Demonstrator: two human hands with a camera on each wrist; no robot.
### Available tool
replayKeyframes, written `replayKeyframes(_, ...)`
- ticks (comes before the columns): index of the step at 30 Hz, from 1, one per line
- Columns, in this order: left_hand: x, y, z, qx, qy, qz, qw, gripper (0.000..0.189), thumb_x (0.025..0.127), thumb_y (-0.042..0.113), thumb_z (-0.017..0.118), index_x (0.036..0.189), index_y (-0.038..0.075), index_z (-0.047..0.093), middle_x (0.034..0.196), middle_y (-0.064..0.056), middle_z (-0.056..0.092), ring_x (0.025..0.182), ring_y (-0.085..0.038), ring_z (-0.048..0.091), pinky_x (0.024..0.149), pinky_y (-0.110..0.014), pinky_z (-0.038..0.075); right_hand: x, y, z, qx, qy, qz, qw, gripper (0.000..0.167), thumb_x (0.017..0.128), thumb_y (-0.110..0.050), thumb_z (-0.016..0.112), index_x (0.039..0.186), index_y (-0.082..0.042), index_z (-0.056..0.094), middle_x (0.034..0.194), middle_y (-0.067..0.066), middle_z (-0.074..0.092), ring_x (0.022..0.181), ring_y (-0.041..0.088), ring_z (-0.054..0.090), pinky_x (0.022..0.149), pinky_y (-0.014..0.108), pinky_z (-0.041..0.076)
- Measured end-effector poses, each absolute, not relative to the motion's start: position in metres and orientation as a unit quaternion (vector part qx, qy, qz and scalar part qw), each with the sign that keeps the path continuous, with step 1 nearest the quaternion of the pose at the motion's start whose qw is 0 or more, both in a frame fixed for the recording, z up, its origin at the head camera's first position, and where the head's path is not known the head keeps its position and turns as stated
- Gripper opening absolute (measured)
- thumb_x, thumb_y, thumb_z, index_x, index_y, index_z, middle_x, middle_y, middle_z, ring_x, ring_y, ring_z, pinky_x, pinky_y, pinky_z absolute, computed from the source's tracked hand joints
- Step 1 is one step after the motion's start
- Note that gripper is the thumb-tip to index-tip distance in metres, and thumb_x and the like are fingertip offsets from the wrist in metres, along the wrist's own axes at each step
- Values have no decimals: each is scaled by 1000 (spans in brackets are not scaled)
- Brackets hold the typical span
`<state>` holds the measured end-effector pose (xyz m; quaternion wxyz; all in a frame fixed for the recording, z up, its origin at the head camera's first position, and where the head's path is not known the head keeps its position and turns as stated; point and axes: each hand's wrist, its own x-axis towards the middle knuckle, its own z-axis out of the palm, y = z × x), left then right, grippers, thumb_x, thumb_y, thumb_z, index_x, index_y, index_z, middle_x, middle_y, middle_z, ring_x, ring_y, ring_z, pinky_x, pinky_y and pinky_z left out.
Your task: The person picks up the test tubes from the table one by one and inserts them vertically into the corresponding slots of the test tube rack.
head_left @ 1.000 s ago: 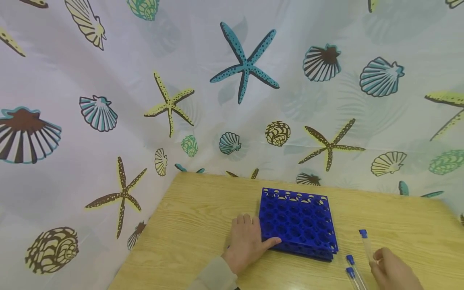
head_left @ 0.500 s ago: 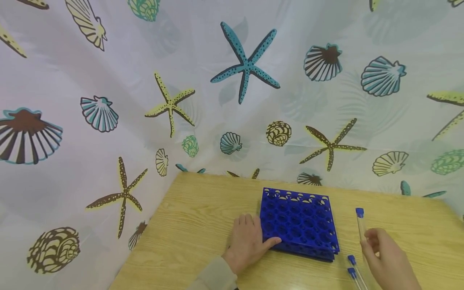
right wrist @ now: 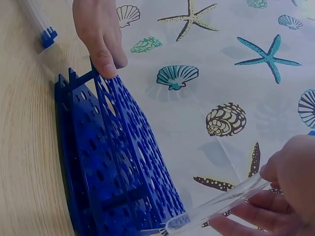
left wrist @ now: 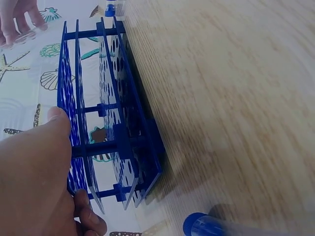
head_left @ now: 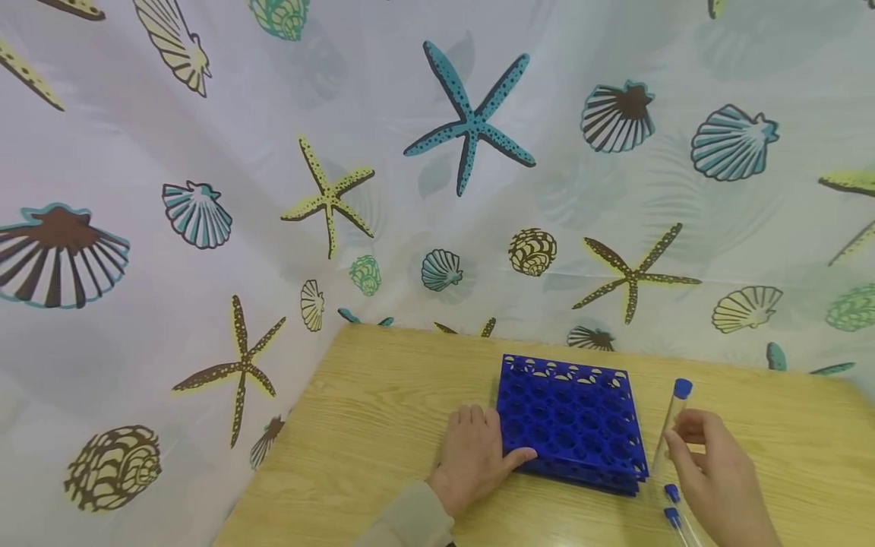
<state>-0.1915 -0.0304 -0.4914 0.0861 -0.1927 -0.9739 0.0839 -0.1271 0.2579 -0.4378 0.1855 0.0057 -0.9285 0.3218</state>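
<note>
2 capped tubes cut off, head view btm, L sleeve likewise

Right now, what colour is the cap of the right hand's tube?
Blue; the cap shows best in the head view.

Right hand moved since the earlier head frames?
Yes. Against the blue rack, which hasn't shifted on the table, the right hand with its capped tube has moved left and up in the head view, closer to the rack.
</note>
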Motion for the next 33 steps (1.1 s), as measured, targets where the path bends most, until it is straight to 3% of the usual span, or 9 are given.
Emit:
replayKeyframes(5,-190,-30,-490,-189,-974,84,88,80,87,84,11,84,13,48,78,-2,46,74,-19,39,72,-31,36,-128,250,-438,21,-917,335,217,18,100,-8,55,114,3,50,102,13,60,95,-20,41,64,14,53)
replayKeyframes(10,-189,-31,-490,-189,-975,80,84,80,87,84,12,83,13,48,76,-2,46,71,-18,38,70,-30,35,-128,246,-442,45,-912,336,233,16,99,-4,57,112,3,51,101,12,60,99,-26,33,66,5,47)
replayKeyframes(16,-191,-30,-490,-188,-976,80,75,81,86,85,11,83,13,49,75,-2,46,69,-18,37,70,-30,35,-127,243,-449,58,-912,331,235,16,98,-2,58,112,3,52,100,12,60,98,-27,32,67,6,49)
replayKeyframes(21,-191,-30,-491,-190,-975,85,73,83,86,85,9,83,13,50,74,-2,45,68,-18,37,68,-30,34,-126,243,-454,56,-917,323,228,17,97,-3,60,111,2,52,101,11,60,93,-14,48,67,12,53)
replayKeyframes(24,-192,-31,-491,-191,-976,84,68,83,86,84,7,84,13,50,74,-2,45,68,-18,37,69,-30,35,-124,241,-456,49,-922,317,217,18,97,-4,60,112,3,52,103,13,60,92,11,60,66,19,56)
replayKeyframes(28,-192,-30,-491,-189,-976,83,70,83,86,84,7,85,13,50,74,-2,45,69,-18,37,69,-30,36,-123,240,-460,34,-926,318,200,20,97,-3,59,114,5,50,104,16,60,97,32,61,68,27,58)
replayKeyframes(33,-191,-30,-491,-187,-977,76,75,83,86,85,9,85,13,50,74,-2,44,70,-18,37,70,-30,37,-121,238,-464,20,-927,321,194,21,95,0,61,113,4,50,103,16,60,95,30,61,68,18,56)
